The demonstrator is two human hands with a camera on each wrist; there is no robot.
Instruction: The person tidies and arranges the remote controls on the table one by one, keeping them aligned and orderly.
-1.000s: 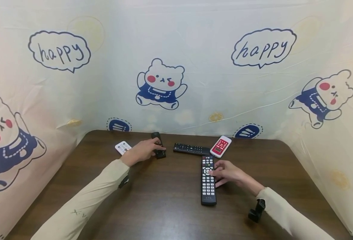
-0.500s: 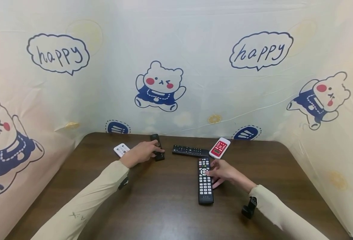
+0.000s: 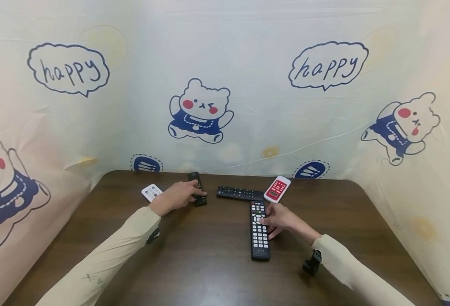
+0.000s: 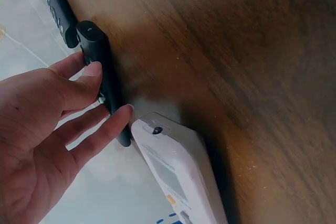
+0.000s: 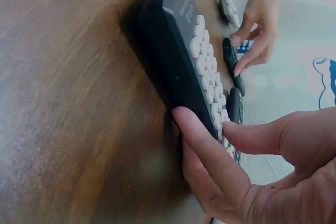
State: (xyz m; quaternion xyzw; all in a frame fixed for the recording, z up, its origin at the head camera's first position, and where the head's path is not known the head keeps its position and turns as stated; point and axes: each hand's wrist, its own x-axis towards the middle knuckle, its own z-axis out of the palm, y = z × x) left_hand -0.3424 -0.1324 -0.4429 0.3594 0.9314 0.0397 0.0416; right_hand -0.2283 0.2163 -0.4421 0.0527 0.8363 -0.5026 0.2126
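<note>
My left hand (image 3: pixel 177 196) is at a small black remote control (image 3: pixel 200 200) near the table's back edge. In the left wrist view, thumb and fingers pinch that remote (image 4: pixel 100 51) around its sides. Toward the front, my right hand (image 3: pixel 282 219) grips a larger black remote control (image 3: pixel 260 250) with white buttons. In the right wrist view, the thumb lies on its button face and another finger presses its side edge (image 5: pixel 168 61). This remote lies lengthwise, its far end close to a third black remote (image 3: pixel 240 193).
A white remote (image 3: pixel 151 192) lies left of my left hand, partly behind it. A white remote with a red face (image 3: pixel 277 189) touches or nearly touches the third black one at back right. The brown table (image 3: pixel 194 263) ends against a printed cloth backdrop (image 3: pixel 255 110).
The head view has shifted slightly. My right hand and the larger black remote have moved a little to the left. My left hand stays at the small black remote.
</note>
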